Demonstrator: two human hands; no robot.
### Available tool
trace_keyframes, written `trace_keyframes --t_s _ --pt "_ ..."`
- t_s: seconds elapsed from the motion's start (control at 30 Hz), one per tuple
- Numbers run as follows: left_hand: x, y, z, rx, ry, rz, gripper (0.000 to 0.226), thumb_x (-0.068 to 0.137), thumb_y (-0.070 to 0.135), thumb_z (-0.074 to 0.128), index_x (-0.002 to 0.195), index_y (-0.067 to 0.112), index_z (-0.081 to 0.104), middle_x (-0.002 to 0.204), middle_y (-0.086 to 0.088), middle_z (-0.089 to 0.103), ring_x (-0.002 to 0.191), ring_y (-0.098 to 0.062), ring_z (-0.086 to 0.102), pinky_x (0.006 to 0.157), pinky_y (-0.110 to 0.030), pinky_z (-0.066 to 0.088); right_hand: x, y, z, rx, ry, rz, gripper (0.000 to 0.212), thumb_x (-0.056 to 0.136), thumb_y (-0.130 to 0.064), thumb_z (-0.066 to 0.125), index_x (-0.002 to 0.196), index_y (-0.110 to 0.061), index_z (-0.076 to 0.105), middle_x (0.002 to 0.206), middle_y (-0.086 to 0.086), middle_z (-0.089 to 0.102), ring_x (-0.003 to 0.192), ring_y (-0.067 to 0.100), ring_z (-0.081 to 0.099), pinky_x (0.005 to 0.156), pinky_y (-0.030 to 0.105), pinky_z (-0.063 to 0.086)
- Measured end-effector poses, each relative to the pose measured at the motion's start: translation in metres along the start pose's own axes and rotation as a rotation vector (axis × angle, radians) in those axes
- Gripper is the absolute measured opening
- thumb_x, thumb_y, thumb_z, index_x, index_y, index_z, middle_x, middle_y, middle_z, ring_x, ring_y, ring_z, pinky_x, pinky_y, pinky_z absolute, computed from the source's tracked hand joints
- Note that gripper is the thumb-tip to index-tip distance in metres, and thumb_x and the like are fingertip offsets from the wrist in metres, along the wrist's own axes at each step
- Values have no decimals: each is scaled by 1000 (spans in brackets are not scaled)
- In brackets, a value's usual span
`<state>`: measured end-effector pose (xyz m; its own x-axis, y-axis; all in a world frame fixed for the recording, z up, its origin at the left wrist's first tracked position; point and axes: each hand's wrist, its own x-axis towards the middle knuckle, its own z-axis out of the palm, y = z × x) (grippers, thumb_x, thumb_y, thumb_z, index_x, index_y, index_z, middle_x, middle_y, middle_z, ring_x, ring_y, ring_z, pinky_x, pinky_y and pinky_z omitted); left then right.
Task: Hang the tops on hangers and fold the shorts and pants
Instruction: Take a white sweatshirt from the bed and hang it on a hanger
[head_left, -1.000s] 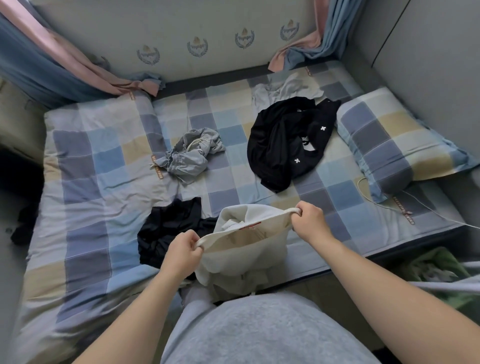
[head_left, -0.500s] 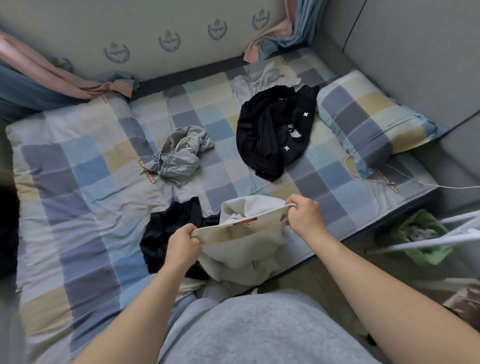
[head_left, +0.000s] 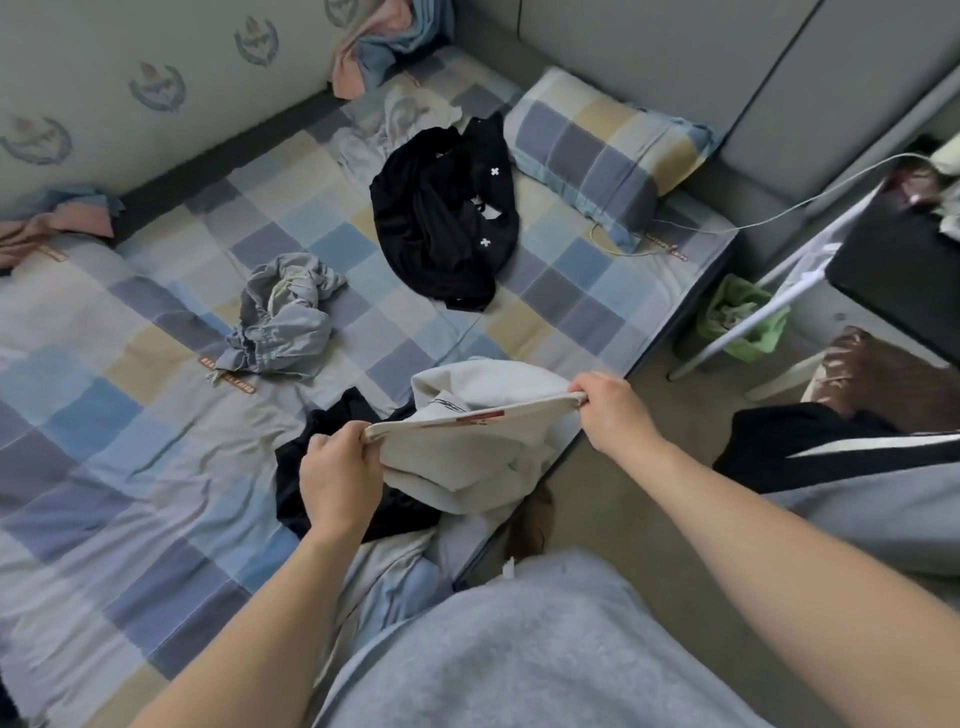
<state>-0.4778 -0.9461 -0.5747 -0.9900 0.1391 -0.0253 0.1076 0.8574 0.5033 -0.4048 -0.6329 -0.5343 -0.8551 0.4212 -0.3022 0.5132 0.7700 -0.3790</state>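
Two grips: left hand (head_left: 337, 480) and right hand (head_left: 613, 410) pinch band ends of cream garment (head_left: 467, 457) | it overhangs bed (head_left: 130, 467) edge

The person wears a soft, light grey garment (head_left: 519, 654) with a faintly mottled, fleecy surface. Both forearms are uncovered, and the left hand (head_left: 337, 478) and right hand (head_left: 615, 413) are bare as well.

Five garments (head_left: 444, 223), one pillow (head_left: 602, 150), two hands (head_left: 340, 478).
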Motion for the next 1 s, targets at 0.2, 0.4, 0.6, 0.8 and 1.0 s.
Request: trace_keyframes --t_s 0.2,0.4,0.6,0.8,1.0 --pt "5 48 -10 -381 -112 101 12 104 20 47 93 21 48 71 7 54 65 -5 51 55 -27 36 -40 20 -25 -91 164 124 10 99 -17 52 92 -21 46 81 -4 45 92 31 49 72 37 30" --pt "-11 159 -14 -518 -344 436 21 104 24 45 83 21 41 66 11 48 58 -5 42 52 -20 34 -138 82 -84 210 504 185 20 100 -20 57 88 -13 43 68 3 52 66 22 47 58 34 25" --pt "-75 300 -2 -599 -517 740 25 102 26 45 81 13 41 64 16 44 57 -5 38 51 -21 31 -262 155 -140 294 886 242 25 98 -21 61 83 -10 45 59 -2 41 58 10 39 56 20 33" --pt "-192 417 47 -606 -664 897 31 100 31 48 76 13 41 61 15 41 55 -5 36 49 -20 31 -383 254 -171 352 995 261 26 96 -39 53 84 -19 42 66 6 41 54 10 37 51 19 30" --pt "-319 518 96 -611 -818 1060 31 103 27 49 75 14 45 63 16 45 56 -3 39 50 -18 32 -485 358 -187 450 1160 406 29 94 -45 52 80 -21 41 64 -13 41 57 2 38 54 14 32"
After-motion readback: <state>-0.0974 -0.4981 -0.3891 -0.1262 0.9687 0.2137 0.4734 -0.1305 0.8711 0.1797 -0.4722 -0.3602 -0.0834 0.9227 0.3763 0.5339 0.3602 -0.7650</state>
